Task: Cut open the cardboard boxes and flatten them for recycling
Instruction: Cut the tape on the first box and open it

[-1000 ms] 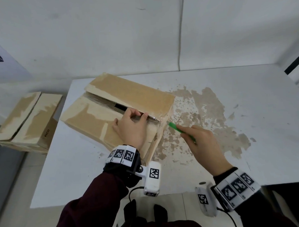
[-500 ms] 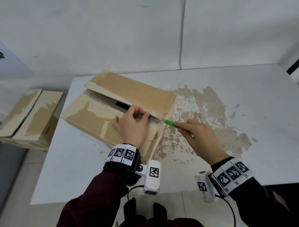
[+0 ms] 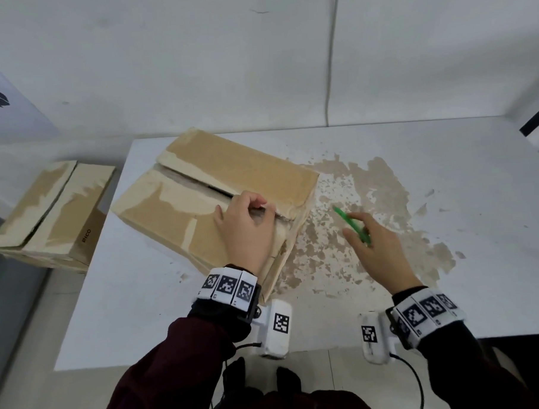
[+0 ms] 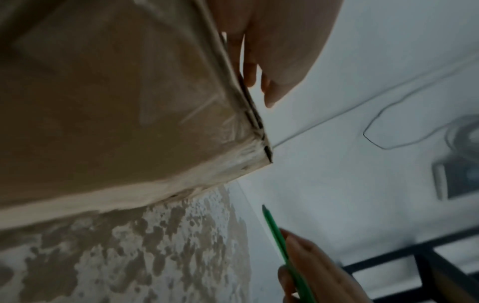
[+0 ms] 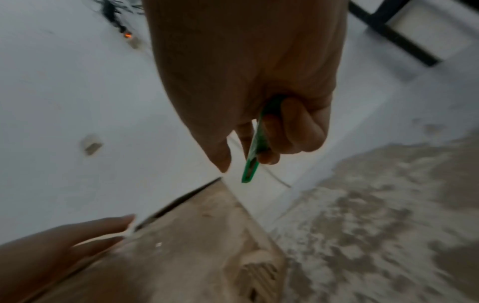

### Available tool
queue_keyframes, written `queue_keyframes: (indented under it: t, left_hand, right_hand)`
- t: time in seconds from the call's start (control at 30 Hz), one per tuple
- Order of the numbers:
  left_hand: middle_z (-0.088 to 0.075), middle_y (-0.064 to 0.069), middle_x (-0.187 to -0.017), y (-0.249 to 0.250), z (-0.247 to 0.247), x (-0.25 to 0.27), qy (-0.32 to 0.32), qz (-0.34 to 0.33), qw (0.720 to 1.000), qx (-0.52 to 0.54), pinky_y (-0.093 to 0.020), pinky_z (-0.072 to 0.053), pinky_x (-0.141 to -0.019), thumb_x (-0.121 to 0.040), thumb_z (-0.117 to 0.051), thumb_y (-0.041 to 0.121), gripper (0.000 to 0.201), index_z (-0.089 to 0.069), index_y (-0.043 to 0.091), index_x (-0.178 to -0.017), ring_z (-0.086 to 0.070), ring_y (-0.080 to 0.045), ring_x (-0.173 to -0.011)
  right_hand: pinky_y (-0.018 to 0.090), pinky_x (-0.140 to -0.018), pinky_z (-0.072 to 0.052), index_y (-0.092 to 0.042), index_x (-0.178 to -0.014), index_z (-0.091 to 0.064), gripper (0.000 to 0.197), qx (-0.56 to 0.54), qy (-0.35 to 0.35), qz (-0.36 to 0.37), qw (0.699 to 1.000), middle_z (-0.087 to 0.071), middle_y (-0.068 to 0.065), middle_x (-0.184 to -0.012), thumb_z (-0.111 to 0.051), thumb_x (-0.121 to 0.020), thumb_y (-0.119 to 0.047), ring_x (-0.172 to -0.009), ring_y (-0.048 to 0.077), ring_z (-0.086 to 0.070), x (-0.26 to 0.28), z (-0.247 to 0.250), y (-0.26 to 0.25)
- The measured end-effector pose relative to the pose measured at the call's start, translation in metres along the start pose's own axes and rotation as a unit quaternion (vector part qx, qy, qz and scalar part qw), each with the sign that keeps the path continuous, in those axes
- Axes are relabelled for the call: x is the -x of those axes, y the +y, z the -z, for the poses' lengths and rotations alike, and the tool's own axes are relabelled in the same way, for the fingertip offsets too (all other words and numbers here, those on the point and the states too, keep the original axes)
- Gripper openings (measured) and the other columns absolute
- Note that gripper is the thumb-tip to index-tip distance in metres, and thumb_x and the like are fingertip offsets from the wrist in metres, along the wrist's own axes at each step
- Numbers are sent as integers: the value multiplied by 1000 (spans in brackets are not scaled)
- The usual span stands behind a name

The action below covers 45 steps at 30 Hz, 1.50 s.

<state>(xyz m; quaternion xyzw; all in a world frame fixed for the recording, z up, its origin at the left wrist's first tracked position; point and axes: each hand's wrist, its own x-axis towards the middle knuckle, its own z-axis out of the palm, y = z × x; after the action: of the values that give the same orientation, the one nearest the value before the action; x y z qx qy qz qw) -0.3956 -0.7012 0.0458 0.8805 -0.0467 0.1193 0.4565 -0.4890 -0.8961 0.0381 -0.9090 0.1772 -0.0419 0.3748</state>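
Note:
A brown cardboard box [image 3: 199,192] with torn tape lies on the white table [image 3: 127,303]; its top seam gapes open between two flaps. My left hand [image 3: 247,224] rests on the near flap, its fingers curled over the flap's edge at the seam's right end. The box corner [image 4: 259,147] and those fingers [image 4: 249,73] show in the left wrist view. My right hand [image 3: 372,243] grips a slim green cutter [image 3: 351,224], held above the table right of the box and clear of it. The cutter [image 5: 252,162] points toward the box corner [image 5: 225,196]; no blade shows.
A second taped cardboard box [image 3: 49,217] sits lower, left of the table. A large patch of peeled brown surface [image 3: 370,218] covers the tabletop right of the box. A wall with a thin cable [image 3: 330,62] stands behind. A dark frame [image 3: 536,115] is at the far right.
My right hand has pulled the green cutter away from the box's right corner, out to the right. My left hand stays on the near flap, fingers curled further over its edge.

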Motion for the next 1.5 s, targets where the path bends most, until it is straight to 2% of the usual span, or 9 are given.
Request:
queue_keyframes:
  t: [0.17,0.4,0.57,0.73,0.97,1.13,1.27,1.4,1.5]
  left_hand:
    - [-43,3,-107,4,0,7,-110,-103,973,-173,-45,-31,-107,-64,-58,77,66,-52,24,-103,-34,-13,-100]
    - [-35,-1,-122,-3,1,5,-191,-116,955,-198,-47,-32,-107,-76,-60,53,52,-47,24,-116,-26,-25,-121]
    - [-35,4,-120,-6,23,1,-277,-169,931,-166,-41,-35,-107,-78,-61,52,52,-50,22,-119,-28,-19,-122]
    - [-45,2,-109,-25,50,-10,-305,-314,887,-146,-49,-26,-113,-79,-59,56,51,-55,15,-109,-47,-18,-106]
    - [-58,-3,-109,-27,72,-13,-214,-389,860,-252,-36,-33,-84,-74,-55,75,70,-56,10,-101,-57,-21,-97]
    - [-62,4,-100,-2,106,-21,-140,-430,846,-283,-36,-28,-82,-81,-43,75,63,-64,17,-95,-55,-18,-96]
    - [-65,8,-77,12,151,-26,-145,-352,849,-366,-38,-27,-88,-85,-21,76,72,-69,22,-83,-55,-14,-78]
    - [-64,5,-75,20,170,-10,-162,-172,810,-536,-37,-31,-95,-88,-28,65,57,-66,23,-86,-59,-16,-76]
    - [-58,-6,-96,5,156,0,-190,-42,857,-478,-33,-42,-70,-93,-38,57,50,-58,13,-107,-57,-24,-83]
  right_hand:
    - [26,-54,-36,-4,-103,-50,10,-37,88,-187,978,-68,14,-97,-46,-97,-12,-63,18,-52,-12,-15,76]
    - [35,-79,-42,2,-108,-59,22,39,106,-291,950,-62,25,-107,-53,-91,-12,-96,38,-58,-7,-23,132]
    - [41,-107,-31,-12,-128,-47,48,31,139,-66,988,-44,12,-134,-62,-87,-32,-127,26,-36,-7,-10,51]
    - [46,-118,-5,-35,-139,-34,65,142,-30,241,960,-18,-7,-155,-58,-82,-56,-146,15,-4,-13,-25,-61]
    - [47,-113,-21,-30,-138,-38,65,216,-64,252,941,-36,-1,-146,-50,-82,-62,-140,20,-25,-18,-53,-76]
    - [38,-90,-50,-31,-145,-26,53,197,-36,278,939,-44,7,-137,-28,-94,-44,-111,22,-55,-8,-37,-96]
    - [14,-64,-44,-19,-143,-34,46,21,105,187,976,-47,3,-124,-35,-98,-11,-79,11,-53,-15,4,-99]
    - [54,-101,-35,-6,-110,-60,29,216,210,99,948,-27,15,-148,-47,-86,5,-132,37,-29,-37,16,-55]
    - [51,-102,-27,-10,-102,-61,24,322,75,-2,944,-44,14,-133,-39,-94,-17,-126,33,-37,-43,1,-35]
